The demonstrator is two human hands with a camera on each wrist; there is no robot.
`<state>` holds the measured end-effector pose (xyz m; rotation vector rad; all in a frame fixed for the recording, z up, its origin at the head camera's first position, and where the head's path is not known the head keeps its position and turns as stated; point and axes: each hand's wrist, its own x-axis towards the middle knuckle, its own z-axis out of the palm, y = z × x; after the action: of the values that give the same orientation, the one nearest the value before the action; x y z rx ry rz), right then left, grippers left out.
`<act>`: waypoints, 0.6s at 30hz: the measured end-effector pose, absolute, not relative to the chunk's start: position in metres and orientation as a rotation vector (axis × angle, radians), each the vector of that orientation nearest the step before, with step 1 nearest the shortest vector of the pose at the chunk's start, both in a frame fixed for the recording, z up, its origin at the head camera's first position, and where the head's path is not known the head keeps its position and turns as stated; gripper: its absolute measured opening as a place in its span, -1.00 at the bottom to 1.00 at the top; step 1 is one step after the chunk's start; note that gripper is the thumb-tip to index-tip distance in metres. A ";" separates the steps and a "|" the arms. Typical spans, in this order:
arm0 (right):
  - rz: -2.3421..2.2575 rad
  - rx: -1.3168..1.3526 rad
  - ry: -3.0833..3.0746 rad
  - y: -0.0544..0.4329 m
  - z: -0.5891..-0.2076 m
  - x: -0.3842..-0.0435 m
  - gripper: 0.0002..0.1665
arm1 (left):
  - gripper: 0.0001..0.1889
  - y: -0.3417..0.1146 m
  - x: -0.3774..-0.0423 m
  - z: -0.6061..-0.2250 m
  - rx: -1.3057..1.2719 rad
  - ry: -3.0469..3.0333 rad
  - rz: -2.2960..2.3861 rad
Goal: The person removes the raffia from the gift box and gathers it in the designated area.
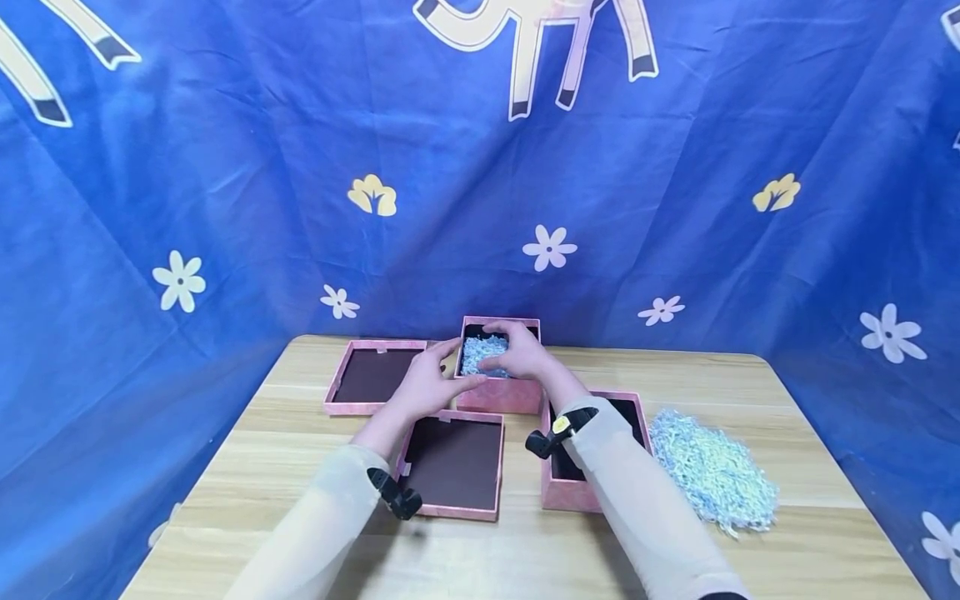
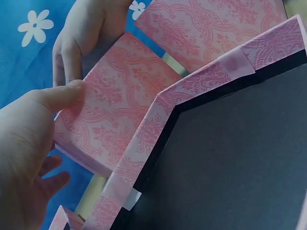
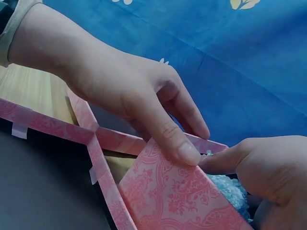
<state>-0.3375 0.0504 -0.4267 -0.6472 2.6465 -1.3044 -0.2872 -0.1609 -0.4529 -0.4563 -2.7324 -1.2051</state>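
A pink patterned box (image 1: 498, 397) stands at the back of the table, holding blue shredded paper (image 1: 472, 353). My left hand (image 1: 426, 383) grips its left front corner. In the left wrist view the thumb lies on the front wall, with other fingers along the left side. Inside the box my right hand (image 1: 523, 354) rests on the paper, thumb and fingers spread apart. Its fingertips are partly hidden behind the box wall in the right wrist view, where the right hand (image 3: 273, 167) shows beside the paper (image 3: 230, 191).
Two shallow pink lids lie with dark insides up: one lid (image 1: 326, 409) at back left, another lid (image 1: 501, 467) in front of the box. Under the right forearm stands a second pink box (image 1: 562, 495). Loose blue shredded paper (image 1: 712, 471) is heaped on the right.
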 end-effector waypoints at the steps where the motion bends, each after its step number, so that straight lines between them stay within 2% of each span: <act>1: -1.294 -0.640 2.652 0.049 -0.427 -0.338 -0.14 | -0.05 -0.160 -0.287 -0.453 -0.455 -2.732 -1.196; 18: -1.209 -0.534 2.566 0.036 -0.438 -0.350 -0.04 | -0.11 -0.157 -0.284 -0.458 -0.474 -2.627 -1.387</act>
<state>-0.3504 0.0362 -0.4383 -0.5340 2.5658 -1.2088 -0.2838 -0.1572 -0.4581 -0.4744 -2.6273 -1.3874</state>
